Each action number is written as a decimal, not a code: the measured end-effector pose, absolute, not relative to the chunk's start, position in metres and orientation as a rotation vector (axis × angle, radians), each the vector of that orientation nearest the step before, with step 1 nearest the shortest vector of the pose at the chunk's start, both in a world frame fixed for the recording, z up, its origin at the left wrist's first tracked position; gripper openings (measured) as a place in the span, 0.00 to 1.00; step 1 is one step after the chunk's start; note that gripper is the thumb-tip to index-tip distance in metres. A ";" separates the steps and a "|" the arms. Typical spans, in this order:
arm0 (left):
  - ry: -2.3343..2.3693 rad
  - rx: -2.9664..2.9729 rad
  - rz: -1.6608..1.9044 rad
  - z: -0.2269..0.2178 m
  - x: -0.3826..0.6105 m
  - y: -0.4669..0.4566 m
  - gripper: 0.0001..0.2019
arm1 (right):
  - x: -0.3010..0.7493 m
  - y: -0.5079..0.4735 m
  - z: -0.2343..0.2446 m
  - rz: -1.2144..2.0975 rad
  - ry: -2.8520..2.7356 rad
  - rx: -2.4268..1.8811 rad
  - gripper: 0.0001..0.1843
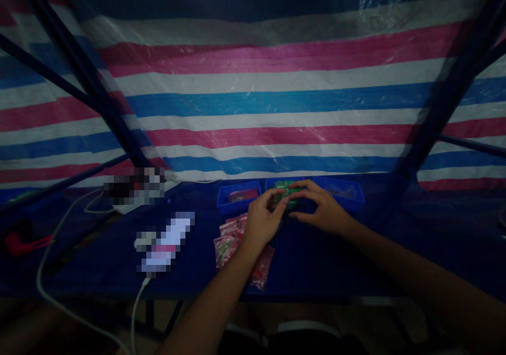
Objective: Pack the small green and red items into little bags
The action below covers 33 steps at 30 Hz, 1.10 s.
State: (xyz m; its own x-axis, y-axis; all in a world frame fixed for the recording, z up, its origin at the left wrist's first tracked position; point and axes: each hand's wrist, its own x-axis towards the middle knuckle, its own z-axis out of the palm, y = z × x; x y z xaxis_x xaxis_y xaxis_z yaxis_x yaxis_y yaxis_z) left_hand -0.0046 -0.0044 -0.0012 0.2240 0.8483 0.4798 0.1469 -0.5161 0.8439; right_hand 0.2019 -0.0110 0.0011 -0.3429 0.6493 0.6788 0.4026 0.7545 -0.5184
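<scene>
Both my hands meet over a small dark-green object (288, 202) above the dark blue table (356, 260). My left hand (264, 219) pinches its left side with curled fingers. My right hand (318, 207) grips its right side, thumb below and fingers arched over the top. The dim light keeps me from naming the object. Just behind the hands stands the middle blue tray (272, 183) with green pieces in it.
A blue tray (238, 194) with red parts sits to the left, another blue tray (343, 190) to the right. Small red-filled plastic bags (231, 244) lie under my left wrist. A white cable (51, 249) loops at left. A striped tarp (261, 107) hangs behind.
</scene>
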 end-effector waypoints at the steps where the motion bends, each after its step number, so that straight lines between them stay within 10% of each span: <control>1: 0.918 1.821 1.349 -0.002 -0.005 -0.003 0.15 | 0.202 -0.011 0.001 0.352 -1.975 -0.799 0.20; 33: 0.875 1.919 1.285 0.003 -0.005 -0.005 0.11 | 0.199 -0.007 -0.006 1.010 -1.552 -0.837 0.22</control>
State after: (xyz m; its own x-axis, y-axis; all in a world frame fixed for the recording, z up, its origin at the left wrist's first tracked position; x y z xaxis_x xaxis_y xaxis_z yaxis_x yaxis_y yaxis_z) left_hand -0.0047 -0.0054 0.0026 0.2937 0.8146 0.5002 0.1674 -0.5590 0.8121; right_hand 0.1992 -0.0066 -0.0062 -0.2001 0.8995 0.3885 0.0097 0.3983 -0.9172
